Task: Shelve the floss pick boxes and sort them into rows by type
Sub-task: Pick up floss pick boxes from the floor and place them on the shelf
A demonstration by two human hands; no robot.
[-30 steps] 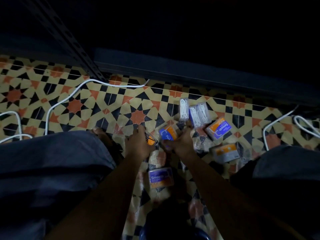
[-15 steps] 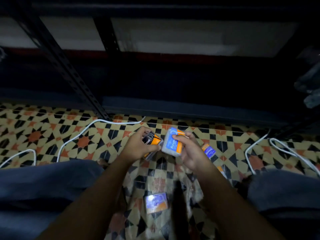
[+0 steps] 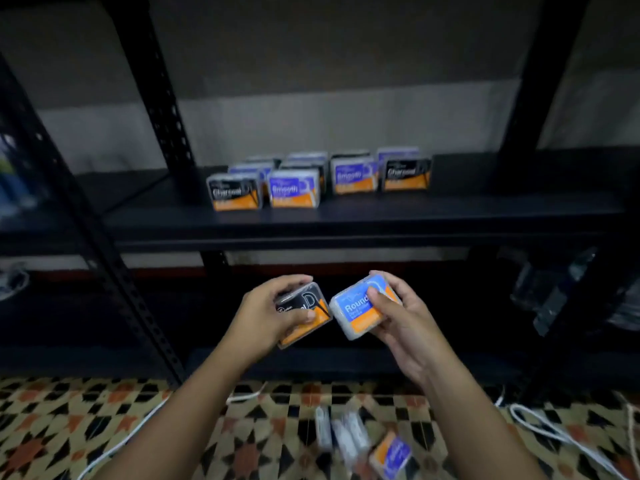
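Both hands hold a box at the frame's centre: the left hand (image 3: 268,311) grips a black charcoal box (image 3: 304,315), the right hand (image 3: 401,315) pinches a blue Round box (image 3: 360,311), their corners nearly touching. Above them, on the black shelf (image 3: 485,216), boxed floss picks (image 3: 317,180) stand in rows. More packs (image 3: 360,445) lie blurred on the tiled floor (image 3: 69,427), lower centre.
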